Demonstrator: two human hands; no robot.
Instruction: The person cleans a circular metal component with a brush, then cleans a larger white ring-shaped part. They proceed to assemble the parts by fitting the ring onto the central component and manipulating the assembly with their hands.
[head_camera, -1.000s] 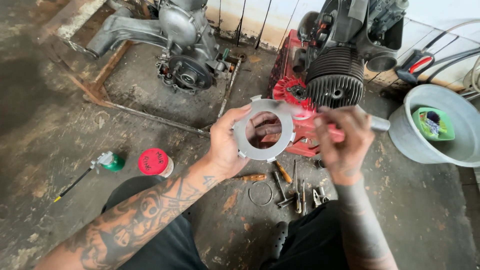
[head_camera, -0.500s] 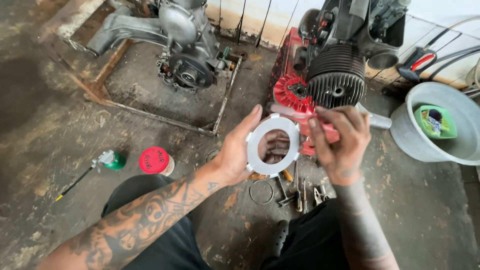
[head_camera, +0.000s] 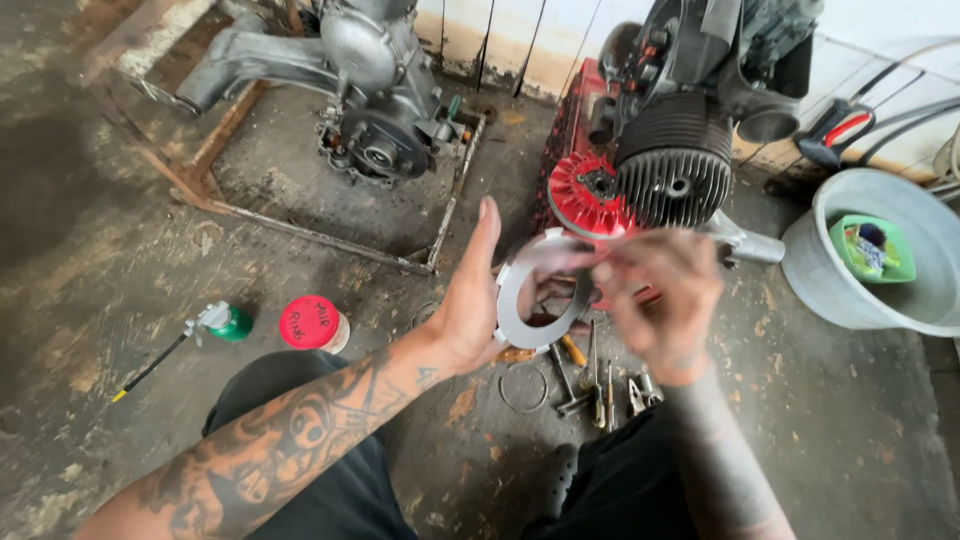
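Note:
My left hand (head_camera: 470, 300) holds a flat grey metal ring plate (head_camera: 520, 310) upright, thumb raised and fingers behind the plate. My right hand (head_camera: 655, 290), blurred by motion, is at the plate's right edge with its fingers on or near the rim. Behind both hands stands a small engine with a black finned cylinder (head_camera: 675, 170) and a red round cover (head_camera: 585, 195). On the floor below the hands lie a thin wire ring (head_camera: 523, 387) and several small hand tools (head_camera: 595, 375).
A second grey engine case (head_camera: 375, 110) rests on a metal frame at the back. A red-lidded tin (head_camera: 312, 322) and a small green oil can (head_camera: 225, 322) stand at left. A grey basin (head_camera: 880, 255) with a green tub sits at right. The concrete floor is grimy.
The ring plate has turned from facing me to nearly edge-on and dropped slightly. My right hand moved over its right rim and is blurred.

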